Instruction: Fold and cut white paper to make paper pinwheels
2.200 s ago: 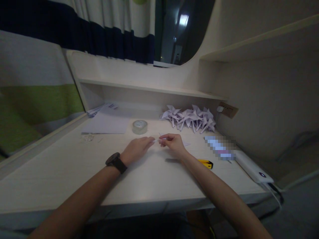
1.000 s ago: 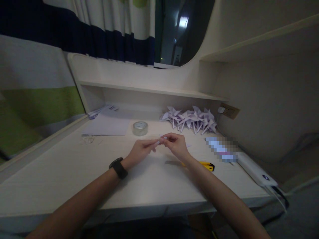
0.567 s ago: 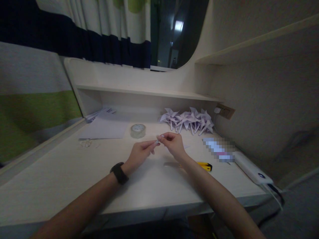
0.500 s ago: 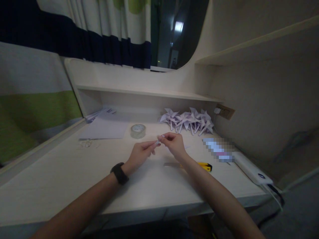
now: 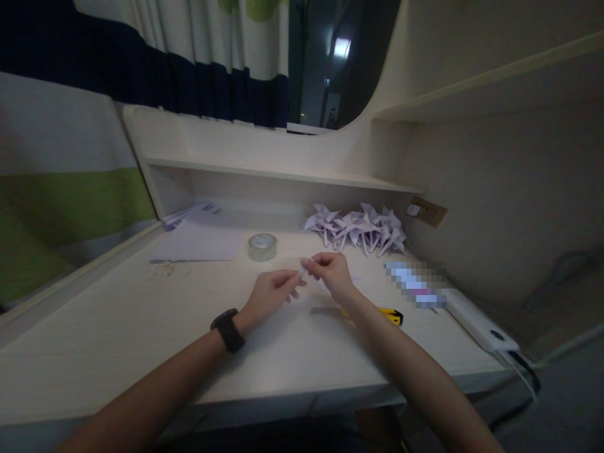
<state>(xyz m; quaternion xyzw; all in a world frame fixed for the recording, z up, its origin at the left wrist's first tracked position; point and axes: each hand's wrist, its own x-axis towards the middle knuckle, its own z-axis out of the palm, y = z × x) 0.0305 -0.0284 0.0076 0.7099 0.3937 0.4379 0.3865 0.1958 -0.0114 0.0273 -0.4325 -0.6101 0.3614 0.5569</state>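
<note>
Between the fingertips of both hands is a small white piece of paper [image 5: 302, 271], mostly covered by the fingers. My left hand [image 5: 271, 294], with a black watch at the wrist, pinches it from the left. My right hand [image 5: 333, 274] pinches its other end from the right. Under the right forearm lies a yellow utility knife [image 5: 392, 316], its blade pointing left and its middle hidden by the arm. Part of another white paper [image 5: 353, 277] shows on the desk just behind the right hand. Beyond the hands stands a roll of clear tape [image 5: 262, 247].
Several folded white paper pinwheels [image 5: 353, 226] are heaped at the back right. White paper sheets [image 5: 198, 236] lie at the back left, with small scraps [image 5: 163, 270] before them. A blurred-out phone [image 5: 415, 285] and a white power strip [image 5: 479, 321] lie along the right side.
The hands keep their pinch on the small paper, with the fingers shifting slightly and the left fingers spreading a little. The whole view has shifted slightly.
</note>
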